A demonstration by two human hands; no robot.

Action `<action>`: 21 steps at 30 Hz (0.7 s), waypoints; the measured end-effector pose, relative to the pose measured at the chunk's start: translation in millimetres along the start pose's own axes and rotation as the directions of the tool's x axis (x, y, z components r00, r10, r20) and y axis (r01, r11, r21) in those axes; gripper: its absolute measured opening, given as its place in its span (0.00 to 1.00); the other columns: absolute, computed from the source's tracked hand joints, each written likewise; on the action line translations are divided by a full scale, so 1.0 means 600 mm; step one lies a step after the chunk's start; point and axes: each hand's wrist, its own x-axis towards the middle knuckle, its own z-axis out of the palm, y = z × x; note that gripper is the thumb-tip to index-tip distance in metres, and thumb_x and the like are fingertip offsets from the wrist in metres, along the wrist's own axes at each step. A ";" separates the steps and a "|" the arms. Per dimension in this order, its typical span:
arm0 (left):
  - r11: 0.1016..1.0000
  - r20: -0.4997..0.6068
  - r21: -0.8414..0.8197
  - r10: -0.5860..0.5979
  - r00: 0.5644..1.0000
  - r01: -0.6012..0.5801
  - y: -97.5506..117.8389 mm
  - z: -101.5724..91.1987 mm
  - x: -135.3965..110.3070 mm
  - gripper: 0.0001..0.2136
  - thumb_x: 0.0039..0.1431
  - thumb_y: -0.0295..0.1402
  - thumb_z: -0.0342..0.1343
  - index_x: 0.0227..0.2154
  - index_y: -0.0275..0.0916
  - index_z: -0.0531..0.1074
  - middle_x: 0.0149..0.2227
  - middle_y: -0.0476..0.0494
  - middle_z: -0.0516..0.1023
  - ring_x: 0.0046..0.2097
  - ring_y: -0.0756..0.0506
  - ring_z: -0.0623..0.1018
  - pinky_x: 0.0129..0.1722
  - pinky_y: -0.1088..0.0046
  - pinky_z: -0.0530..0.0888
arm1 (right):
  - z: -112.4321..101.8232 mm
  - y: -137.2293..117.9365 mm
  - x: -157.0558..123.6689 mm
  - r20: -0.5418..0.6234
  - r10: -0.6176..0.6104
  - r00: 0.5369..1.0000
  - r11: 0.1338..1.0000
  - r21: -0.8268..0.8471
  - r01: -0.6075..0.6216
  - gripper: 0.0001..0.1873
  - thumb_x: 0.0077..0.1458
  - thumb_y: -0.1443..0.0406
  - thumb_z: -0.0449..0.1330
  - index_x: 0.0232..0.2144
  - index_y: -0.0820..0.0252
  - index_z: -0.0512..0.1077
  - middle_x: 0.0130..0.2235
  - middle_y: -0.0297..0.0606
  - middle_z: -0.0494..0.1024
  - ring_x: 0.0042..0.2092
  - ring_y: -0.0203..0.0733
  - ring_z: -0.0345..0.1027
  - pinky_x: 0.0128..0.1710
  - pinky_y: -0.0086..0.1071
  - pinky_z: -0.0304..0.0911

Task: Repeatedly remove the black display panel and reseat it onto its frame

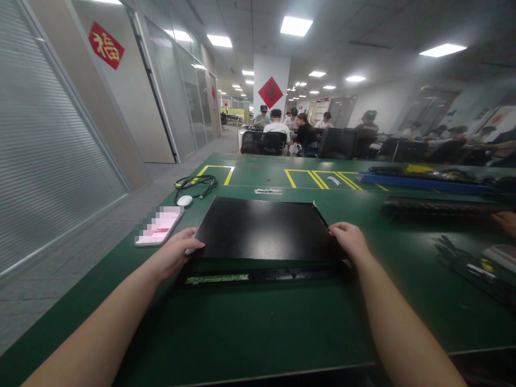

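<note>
A flat, dark, slightly glossy black panel [264,231] is gripped between my two hands at its sides. My left hand [177,252] pinches its left edge, thumb on top and fingers underneath. At the right edge my right hand [350,242] is closed, fingertips on the rim. Beneath the panel lies a shallow black frame [292,274], mostly covered. Along the frame's near side shows a strip of green circuit board [217,279]. The panel's near edge sits above the frame, leaving a gap; whether its far edge touches the frame I cannot tell.
On the green table [258,333], a phone [159,227], a white mouse-like object [184,201] and a coiled black cable [196,185] lie left. A blue tray [419,184], dark long parts and another person's hand [506,221] are right. Several people sit beyond.
</note>
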 end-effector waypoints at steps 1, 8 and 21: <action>1.000 -0.008 0.001 -0.013 1.000 0.013 0.001 0.001 0.000 0.15 0.38 0.22 0.65 0.32 0.39 0.76 0.29 0.47 0.82 0.33 0.43 0.82 0.27 0.74 0.75 | 0.000 -0.001 -0.001 -0.009 -0.013 1.000 1.000 -0.021 0.013 0.09 0.48 0.63 0.60 0.31 0.56 0.80 0.32 0.39 0.82 0.36 0.44 0.74 0.32 0.31 0.61; 0.998 -0.033 0.011 -0.056 0.998 0.056 0.003 0.005 -0.001 0.09 0.45 0.25 0.65 0.32 0.40 0.77 0.31 0.45 0.84 0.32 0.44 0.83 0.24 0.76 0.75 | -0.003 -0.009 -0.006 -0.005 -0.042 0.999 0.994 -0.106 0.041 0.09 0.49 0.64 0.60 0.31 0.56 0.80 0.33 0.39 0.82 0.38 0.45 0.74 0.35 0.32 0.61; 0.999 -0.058 0.020 -0.031 0.998 0.033 -0.002 0.002 0.002 0.21 0.47 0.23 0.64 0.46 0.42 0.75 0.37 0.43 0.85 0.36 0.40 0.85 0.26 0.72 0.78 | -0.005 -0.014 -0.012 -0.017 -0.075 0.997 0.984 -0.165 0.071 0.08 0.49 0.64 0.60 0.29 0.54 0.81 0.32 0.40 0.82 0.35 0.44 0.73 0.32 0.32 0.61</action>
